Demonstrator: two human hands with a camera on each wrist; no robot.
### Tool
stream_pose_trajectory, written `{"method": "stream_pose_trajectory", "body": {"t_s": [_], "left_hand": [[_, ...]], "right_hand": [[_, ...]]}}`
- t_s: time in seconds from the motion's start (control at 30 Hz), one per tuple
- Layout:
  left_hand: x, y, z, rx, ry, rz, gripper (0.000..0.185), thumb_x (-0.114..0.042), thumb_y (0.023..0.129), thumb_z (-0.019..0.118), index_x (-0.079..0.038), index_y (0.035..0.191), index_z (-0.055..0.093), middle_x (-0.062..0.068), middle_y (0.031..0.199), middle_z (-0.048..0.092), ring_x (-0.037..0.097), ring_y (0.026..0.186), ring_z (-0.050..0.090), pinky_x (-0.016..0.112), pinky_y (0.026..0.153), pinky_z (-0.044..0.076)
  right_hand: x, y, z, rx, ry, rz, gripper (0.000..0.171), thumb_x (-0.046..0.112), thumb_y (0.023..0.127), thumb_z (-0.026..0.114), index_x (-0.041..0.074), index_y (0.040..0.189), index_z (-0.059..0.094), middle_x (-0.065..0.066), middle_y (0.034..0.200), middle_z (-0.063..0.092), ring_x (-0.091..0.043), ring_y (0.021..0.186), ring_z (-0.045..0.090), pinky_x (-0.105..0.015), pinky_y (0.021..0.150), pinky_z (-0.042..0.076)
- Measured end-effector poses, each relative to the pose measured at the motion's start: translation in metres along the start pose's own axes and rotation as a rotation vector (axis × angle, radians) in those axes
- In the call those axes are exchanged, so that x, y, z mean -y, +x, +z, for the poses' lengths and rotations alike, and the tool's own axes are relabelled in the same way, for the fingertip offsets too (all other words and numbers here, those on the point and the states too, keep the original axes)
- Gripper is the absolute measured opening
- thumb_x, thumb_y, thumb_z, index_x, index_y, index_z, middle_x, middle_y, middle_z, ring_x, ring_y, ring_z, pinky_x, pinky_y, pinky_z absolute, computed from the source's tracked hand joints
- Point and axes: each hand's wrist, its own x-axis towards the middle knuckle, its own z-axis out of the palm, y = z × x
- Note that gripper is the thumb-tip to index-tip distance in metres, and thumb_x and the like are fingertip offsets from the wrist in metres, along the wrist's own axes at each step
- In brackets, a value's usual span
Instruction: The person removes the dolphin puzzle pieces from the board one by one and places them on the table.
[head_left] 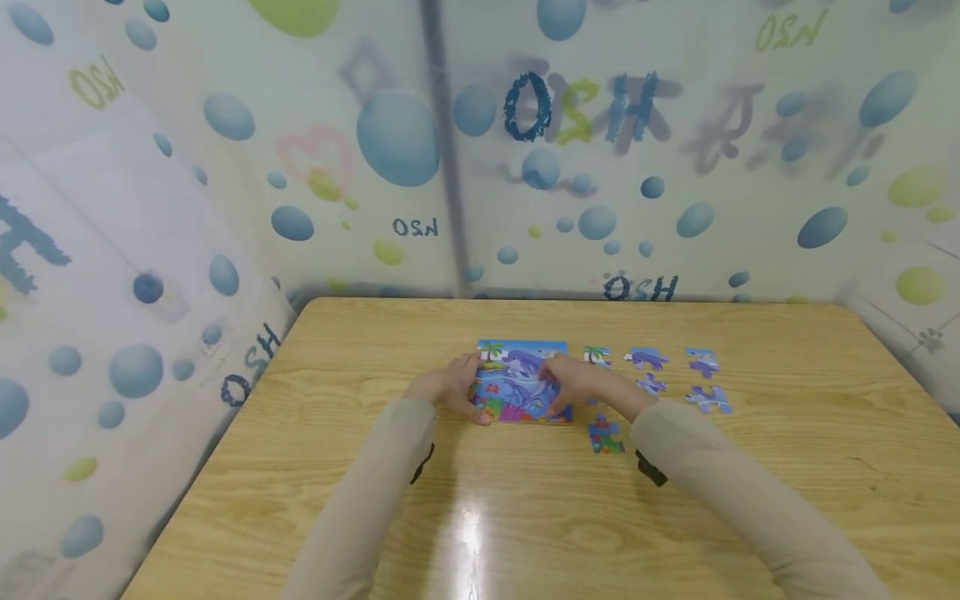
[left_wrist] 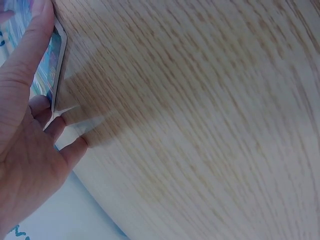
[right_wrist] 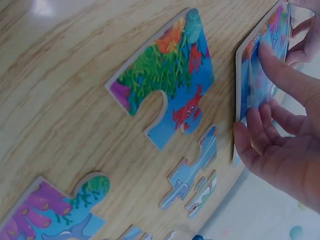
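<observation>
The rectangular cardboard puzzle board with a blue dolphin picture [head_left: 519, 379] lies flat near the middle of the light wood-grain table [head_left: 787, 467], with its long axis running near to far.

The left hand [head_left: 448, 388] grips the board's left edge: the thumb lies on the top face and the fingers [left_wrist: 60, 130] curl at the rim.

The right hand [head_left: 581, 385] holds the right edge in the same way, with the thumb pressed on the picture and the fingers [right_wrist: 255, 145] curled against the rim. Both hands are equally close to the board.

Loose blue puzzle pieces [head_left: 678, 375] lie to the right, just beside the right hand. One piece with coral and a red crab [head_left: 606, 436] sits nearer, apart from the board.

Open table surface remains to the left of the board and on its near side. The far edge of the table meets a bubble-patterned curtain [head_left: 225, 167].
</observation>
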Motion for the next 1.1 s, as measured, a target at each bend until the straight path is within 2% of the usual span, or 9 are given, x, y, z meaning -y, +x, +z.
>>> {"method": "stream_pose_trajectory", "body": {"t_s": [0.17,0.33,0.4,0.47,0.67,0.83,1.0,1.1], "left_hand": [[0.0,0.001,0.0,0.0,-0.007,0.005,0.115,-0.043,0.074,0.075,-0.002,0.149,-0.001,0.015,0.157,0.003,0.029,0.146,0.006,0.044,0.118,0.016],[0.0,0.003,0.001,0.003,-0.005,0.006,0.115,-0.043,0.074,0.075,-0.001,0.149,-0.001,0.016,0.157,0.003,0.03,0.146,0.006,0.044,0.118,0.016],[0.0,0.003,0.001,0.002,-0.014,0.005,0.115,-0.043,0.075,0.075,0.0,0.149,-0.002,0.017,0.157,0.004,0.031,0.146,0.006,0.044,0.118,0.017],[0.001,0.003,0.001,0.003,-0.023,0.007,0.115,-0.042,0.075,0.075,0.001,0.148,-0.003,0.017,0.157,0.004,0.031,0.146,0.007,0.044,0.118,0.017],[0.0,0.001,0.0,0.013,-0.04,0.016,0.115,-0.04,0.076,0.075,0.001,0.148,-0.005,0.018,0.157,0.002,0.032,0.146,0.005,0.045,0.118,0.015],[0.0,0.0,-0.001,0.006,-0.042,0.033,0.114,-0.039,0.077,0.075,0.003,0.148,-0.004,0.02,0.156,0.003,0.034,0.145,0.006,0.046,0.118,0.015],[0.001,-0.001,-0.001,-0.003,-0.049,0.038,0.112,-0.037,0.077,0.075,0.003,0.148,-0.001,0.02,0.156,0.003,0.034,0.145,0.006,0.048,0.118,0.016],[0.0,-0.001,-0.001,-0.004,-0.041,0.042,0.111,-0.038,0.076,0.075,0.003,0.148,0.0,0.021,0.156,0.003,0.035,0.145,0.006,0.048,0.117,0.016]], "right_hand": [[-0.003,-0.003,-0.001,-0.041,0.061,-0.011,0.037,0.01,0.082,0.071,-0.001,0.114,0.055,-0.014,0.108,0.058,-0.026,0.102,0.056,-0.037,0.089,0.05],[-0.007,-0.012,-0.005,-0.058,0.179,-0.115,0.016,0.002,0.088,0.059,0.001,0.104,0.059,-0.015,0.102,0.062,-0.026,0.096,0.06,-0.032,0.076,0.053],[-0.01,-0.014,-0.006,-0.049,0.213,-0.133,0.015,0.002,0.089,0.056,0.001,0.104,0.06,-0.015,0.102,0.063,-0.026,0.095,0.061,-0.031,0.071,0.053],[-0.014,-0.017,-0.008,-0.038,0.244,-0.148,0.016,0.002,0.091,0.055,0.001,0.106,0.06,-0.015,0.103,0.063,-0.025,0.096,0.062,-0.031,0.072,0.054],[-0.028,-0.029,-0.018,-0.013,0.321,-0.167,0.016,0.006,0.092,0.054,0.001,0.107,0.058,-0.016,0.101,0.063,-0.024,0.083,0.064,-0.037,0.075,0.054],[-0.044,-0.044,-0.025,-0.005,0.344,-0.12,0.018,0.006,0.092,0.054,0.0,0.108,0.057,-0.016,0.101,0.062,-0.021,0.084,0.063,-0.039,0.073,0.054],[-0.059,-0.061,-0.029,0.007,0.352,-0.061,0.022,0.006,0.093,0.053,-0.001,0.114,0.055,-0.017,0.106,0.061,-0.02,0.09,0.062,-0.039,0.079,0.053],[-0.067,-0.071,-0.031,0.004,0.343,-0.033,0.024,0.009,0.093,0.053,-0.001,0.115,0.053,-0.017,0.108,0.06,-0.02,0.088,0.061,-0.038,0.078,0.053]]}}
